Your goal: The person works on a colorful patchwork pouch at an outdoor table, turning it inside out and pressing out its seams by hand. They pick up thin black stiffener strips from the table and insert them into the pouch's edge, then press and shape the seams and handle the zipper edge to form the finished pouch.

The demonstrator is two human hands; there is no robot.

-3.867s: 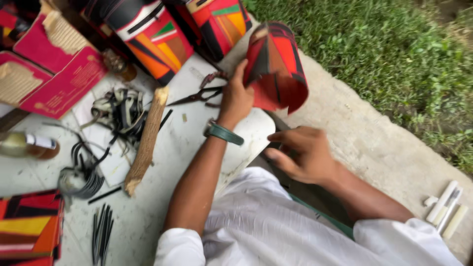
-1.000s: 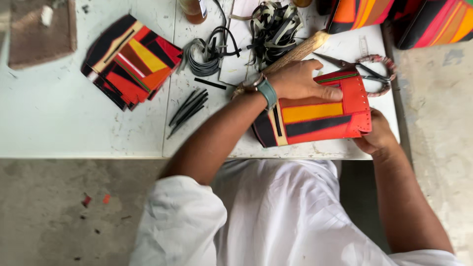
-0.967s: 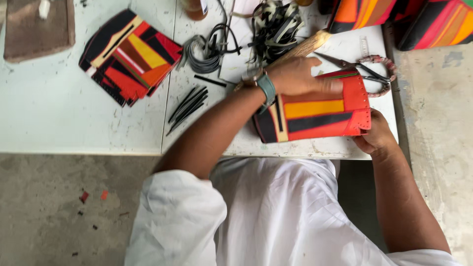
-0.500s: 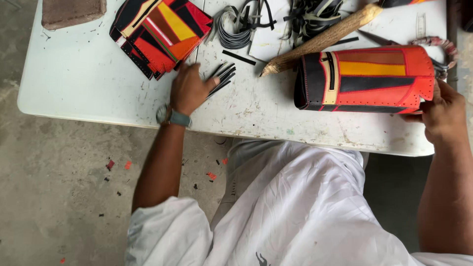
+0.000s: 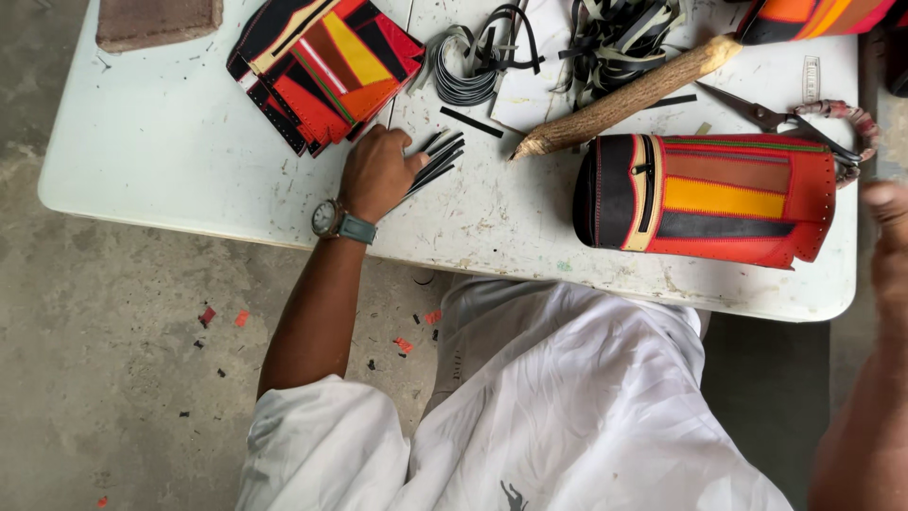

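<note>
My left hand (image 5: 376, 173), with a wristwatch, rests on the white table (image 5: 170, 180). Its fingers are curled on a small bunch of black strips (image 5: 438, 157), just below a stack of colourful patchwork leather panels (image 5: 317, 66). A red, orange and black cylindrical leather bag (image 5: 719, 194) lies on its side near the table's front edge. My right hand (image 5: 889, 241) is blurred at the right edge, just off the bag's open end, with nothing seen in it.
A pointed wooden stick (image 5: 624, 95) lies above the bag, with scissors (image 5: 785, 118) to its right. Coils and loose bundles of black strips (image 5: 478, 66) sit at the back. A brown pad (image 5: 156, 19) lies at the far left, and another colourful bag (image 5: 813, 17) at the top right.
My left hand left the bag and reached left to the black strips. The bag was laid down on its side. My right hand has come off the bag's end.
</note>
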